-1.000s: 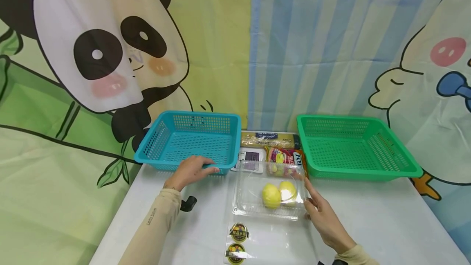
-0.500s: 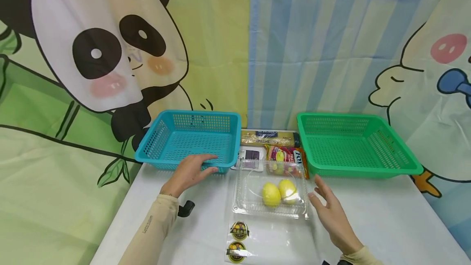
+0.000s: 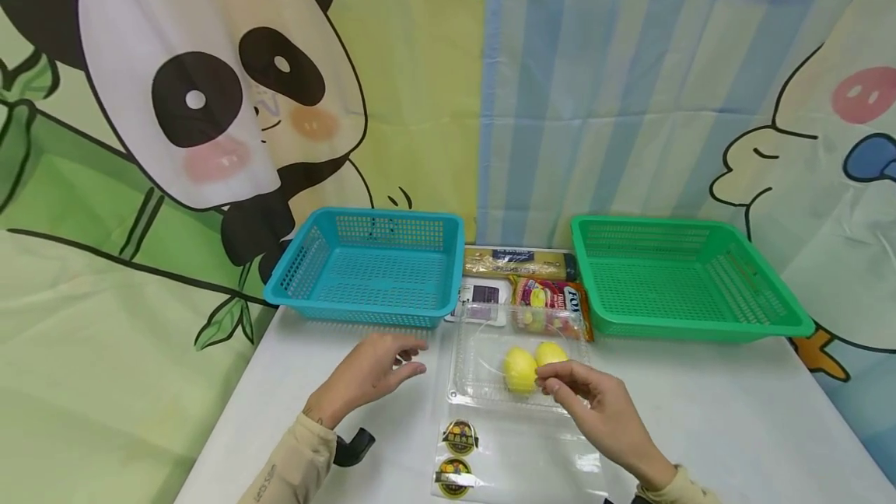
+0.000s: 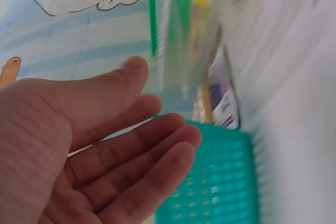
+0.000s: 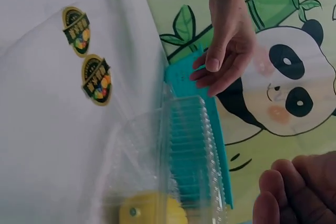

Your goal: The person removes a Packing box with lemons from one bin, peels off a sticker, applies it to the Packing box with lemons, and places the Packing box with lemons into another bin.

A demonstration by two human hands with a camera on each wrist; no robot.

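Observation:
A clear plastic box [image 3: 476, 376] holds two lemons [image 3: 520, 369], and a clear flap [image 3: 532, 453] with two round stickers [image 3: 460, 437] lies in front of it. My right hand [image 3: 602, 411] hovers over the box's front right, fingers loosely bent near the lemons. In the right wrist view, fingers [image 5: 294, 192] of that hand stand apart from the box. My left hand [image 3: 364, 376] hangs between the blue basket and the box. Its fingers are relaxed and hold nothing, as the left wrist view shows.
A blue basket [image 3: 364, 313] stands back left, a green basket [image 3: 700, 329] back right. Between them lie a spaghetti pack [image 3: 521, 263], a white package [image 3: 483, 298] and a red FOX'S bag [image 3: 560, 298]. A printed curtain [image 3: 532, 99] hangs behind.
My right hand let go of the box's right side, drew away, then came left over its front. My left hand has left the blue basket's rim and moved toward me.

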